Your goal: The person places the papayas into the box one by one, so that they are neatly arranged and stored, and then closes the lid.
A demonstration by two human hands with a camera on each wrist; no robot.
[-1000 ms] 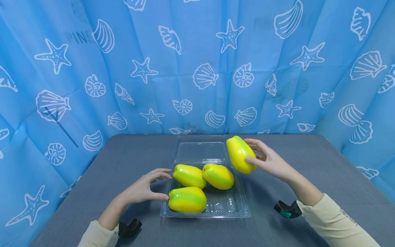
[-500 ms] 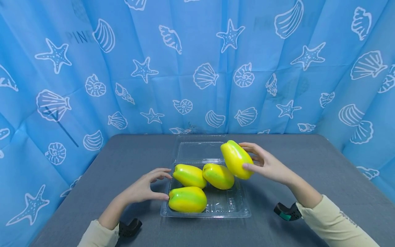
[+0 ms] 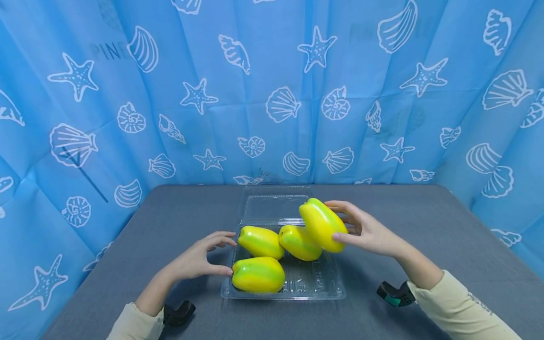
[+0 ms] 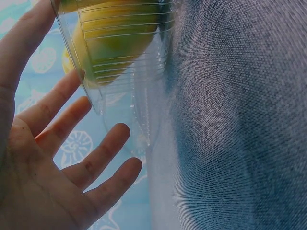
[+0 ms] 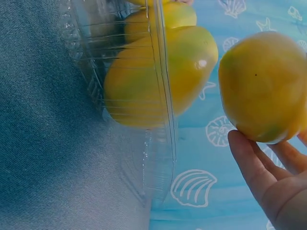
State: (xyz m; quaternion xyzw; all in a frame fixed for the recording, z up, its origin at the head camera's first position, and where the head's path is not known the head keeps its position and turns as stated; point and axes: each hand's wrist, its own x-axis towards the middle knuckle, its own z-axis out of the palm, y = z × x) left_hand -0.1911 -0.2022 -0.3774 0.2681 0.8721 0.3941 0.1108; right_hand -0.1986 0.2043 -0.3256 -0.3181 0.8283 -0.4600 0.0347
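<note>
My right hand grips a glossy yellow-green papaya, thumb on its near side and fingers behind it. In the right wrist view this papaya is raised above the rim of the clear plastic clamshell box. Three more papayas lie in the box: one at back left, one at back right partly covered by the held one, one at front left. My left hand has its fingers spread at the box's left rim, fingertips right at its edge.
The box's clear lid lies folded back behind it on the grey cloth-covered table. A blue curtain with white shells and starfish hangs behind. Black wrist devices sit at both sleeves.
My right hand has moved left and down with the papaya, which now overlaps the back right papaya in the head view. The left hand has stayed in place.
</note>
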